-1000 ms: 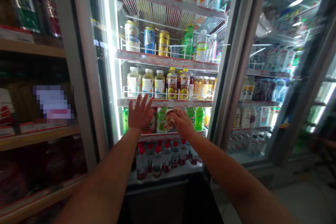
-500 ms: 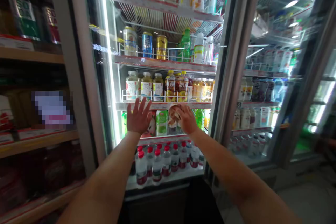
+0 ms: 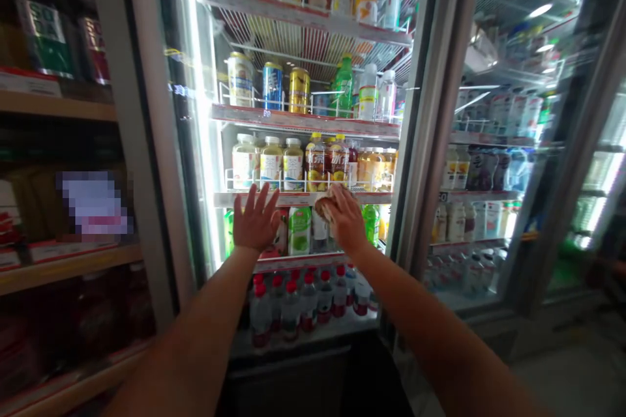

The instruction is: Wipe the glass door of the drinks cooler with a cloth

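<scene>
My left hand (image 3: 255, 220) is spread flat, fingers up, and appears to rest on the glass door in front of the lit drinks cooler. It holds nothing. To its right, my right hand (image 3: 346, 218) is closed over a crumpled, light brownish cloth (image 3: 325, 204), pressed toward the same glass at the height of a shelf edge (image 3: 293, 198). Part of the cloth is hidden under the fingers. Just above the hands stand tea bottles (image 3: 293, 163) with pale labels and brown bottles (image 3: 317, 161) with yellow caps. A green carton-like drink (image 3: 299, 229) shows between the hands.
Red-capped water bottles (image 3: 290, 306) fill the bottom shelf. Cans (image 3: 272, 86) and more bottles stand higher up. A metal door frame (image 3: 433, 143) separates this cooler from another on the right. Wooden shelves (image 3: 59, 104) with goods are on the left.
My right hand and the cloth have shifted slightly up and to the right against the shelves behind. My left hand stays spread in nearly the same place. The view has moved a little.
</scene>
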Action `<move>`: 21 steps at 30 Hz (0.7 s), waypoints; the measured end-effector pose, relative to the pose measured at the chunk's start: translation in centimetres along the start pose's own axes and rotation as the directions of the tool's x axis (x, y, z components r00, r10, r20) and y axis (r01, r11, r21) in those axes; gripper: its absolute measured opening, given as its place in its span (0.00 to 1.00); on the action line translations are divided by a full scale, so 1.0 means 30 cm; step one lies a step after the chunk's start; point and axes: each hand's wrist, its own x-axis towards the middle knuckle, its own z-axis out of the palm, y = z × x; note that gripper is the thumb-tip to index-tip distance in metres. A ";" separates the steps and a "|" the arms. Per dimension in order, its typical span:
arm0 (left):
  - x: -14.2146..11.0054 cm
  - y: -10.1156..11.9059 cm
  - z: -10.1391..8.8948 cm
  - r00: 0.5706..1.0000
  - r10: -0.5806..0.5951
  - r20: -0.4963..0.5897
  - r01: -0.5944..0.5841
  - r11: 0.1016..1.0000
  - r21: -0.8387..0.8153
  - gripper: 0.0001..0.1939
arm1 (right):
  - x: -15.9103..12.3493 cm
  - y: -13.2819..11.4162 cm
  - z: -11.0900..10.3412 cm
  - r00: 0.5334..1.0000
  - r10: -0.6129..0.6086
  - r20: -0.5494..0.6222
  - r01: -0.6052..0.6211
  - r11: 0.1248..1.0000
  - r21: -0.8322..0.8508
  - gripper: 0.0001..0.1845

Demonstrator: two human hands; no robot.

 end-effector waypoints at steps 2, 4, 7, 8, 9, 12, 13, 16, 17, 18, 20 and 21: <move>0.000 0.001 0.000 1.000 -0.002 0.002 0.002 1.000 0.008 0.31 | -0.004 0.006 0.005 0.996 0.086 -0.030 -0.086 0.996 -0.007 0.16; 0.000 0.002 -0.001 1.000 0.013 -0.003 -0.013 0.999 0.036 0.30 | -0.019 0.005 0.006 0.999 0.016 0.037 -0.017 1.000 0.010 0.17; 0.001 0.002 -0.002 0.997 0.067 -0.025 -0.064 0.995 0.079 0.30 | -0.015 0.009 -0.005 0.985 -0.112 0.135 0.108 0.993 0.038 0.15; 0.002 0.002 -0.002 0.996 0.082 -0.036 -0.079 0.993 0.088 0.30 | -0.001 0.014 -0.011 0.987 -0.098 0.126 0.095 0.995 0.035 0.14; 0.002 0.001 -0.002 0.995 0.091 -0.041 -0.087 0.992 0.095 0.30 | 0.017 0.019 -0.016 0.994 -0.053 0.095 0.051 0.998 0.026 0.14; 0.001 0.000 0.000 0.995 0.085 -0.047 -0.080 0.992 0.098 0.29 | 0.054 0.029 -0.018 0.994 0.110 -0.019 -0.110 0.994 -0.001 0.16; 0.000 -0.001 0.001 0.996 0.079 -0.046 -0.075 0.993 0.095 0.29 | 0.052 0.026 -0.015 0.992 0.121 -0.027 -0.121 0.993 -0.005 0.17; -0.001 0.000 0.002 0.997 0.064 -0.036 -0.061 0.995 0.080 0.29 | 0.011 0.008 -0.005 0.998 0.009 0.057 -0.009 1.000 0.010 0.16; -0.001 0.000 0.002 0.998 0.053 -0.027 -0.051 0.996 0.073 0.29 | -0.002 0.004 -0.005 0.994 -0.044 0.095 0.043 0.999 0.020 0.15; 0.000 0.001 0.002 0.999 0.043 -0.018 -0.042 0.997 0.062 0.29 | -0.008 0.002 -0.007 0.988 -0.088 0.127 0.085 0.996 0.029 0.15; 0.001 0.003 0.002 1.000 0.020 0.002 -0.021 0.999 0.039 0.28 | 0.005 0.008 -0.018 0.980 -0.123 0.155 0.119 0.992 0.036 0.16; 0.002 0.004 0.002 1.000 0.013 0.006 -0.013 0.999 0.031 0.28 | 0.022 0.015 -0.025 0.983 -0.108 0.147 0.104 0.994 0.034 0.16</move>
